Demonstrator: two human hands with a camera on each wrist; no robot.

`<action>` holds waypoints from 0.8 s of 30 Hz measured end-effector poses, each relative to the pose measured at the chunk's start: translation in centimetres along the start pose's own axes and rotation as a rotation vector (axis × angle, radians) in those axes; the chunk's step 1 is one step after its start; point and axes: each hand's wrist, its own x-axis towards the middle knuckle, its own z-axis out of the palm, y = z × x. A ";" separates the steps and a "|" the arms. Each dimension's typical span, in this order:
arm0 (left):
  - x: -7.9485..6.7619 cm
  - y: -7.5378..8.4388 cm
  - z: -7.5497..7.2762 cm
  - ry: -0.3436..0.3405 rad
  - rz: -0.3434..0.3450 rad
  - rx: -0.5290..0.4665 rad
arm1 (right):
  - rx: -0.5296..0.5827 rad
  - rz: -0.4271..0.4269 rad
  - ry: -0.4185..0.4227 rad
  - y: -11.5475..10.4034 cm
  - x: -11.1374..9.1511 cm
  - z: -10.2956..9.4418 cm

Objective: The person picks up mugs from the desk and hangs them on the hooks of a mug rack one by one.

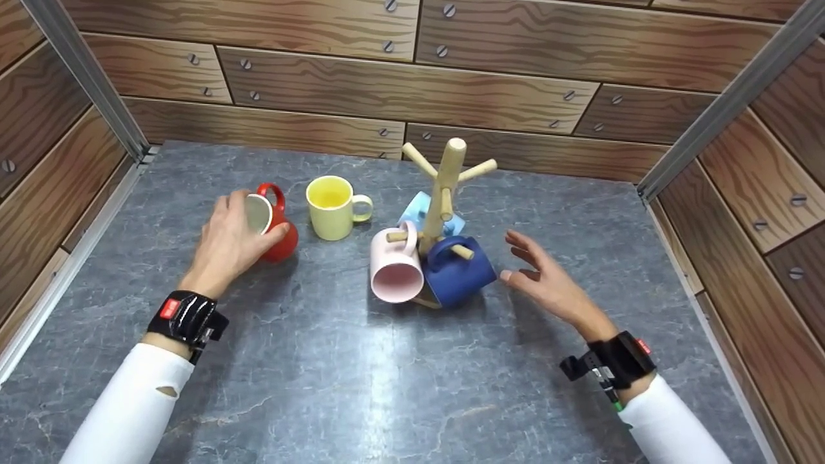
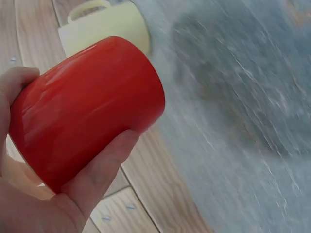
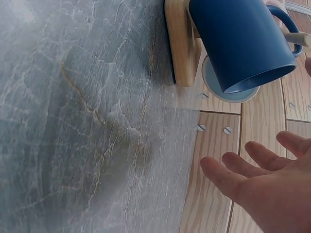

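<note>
My left hand (image 1: 225, 241) grips a red mug (image 1: 282, 246), tilted on its side with the pale inside towards the palm and the handle at the far side. In the left wrist view the thumb lies along the red mug's wall (image 2: 92, 107) and the fingers curl round its rim end. My right hand (image 1: 548, 283) is held with fingers spread, just right of a dark blue mug (image 1: 461, 277), and holds nothing. That blue mug hangs by its handle from a wooden mug tree (image 1: 453, 161). A pink mug (image 1: 381, 258) hangs on the neighbouring peg.
A yellow mug (image 1: 332, 222) stands upright between the red mug and the tree, handle to the right. Behind the tree's post a light blue mug (image 1: 416, 207) is partly hidden. Upper pegs (image 1: 480, 169) carry nothing. Wood-patterned walls (image 1: 322, 84) border the grey marbled table (image 1: 361, 386).
</note>
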 end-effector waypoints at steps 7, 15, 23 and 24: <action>-0.7 1.8 0.1 0.069 0.034 -0.154 | 0.009 -0.003 -0.010 -0.3 -0.2 -0.2; -2.0 4.3 0.2 0.092 0.077 -0.412 | -0.019 -0.015 0.028 -1.5 -0.8 -0.5; -3.9 7.0 0.7 0.053 0.203 -0.684 | 0.017 -0.098 0.219 -3.7 -1.6 0.1; -4.0 7.2 0.9 0.045 0.219 -0.717 | 0.032 -0.118 0.247 -4.0 -1.7 0.2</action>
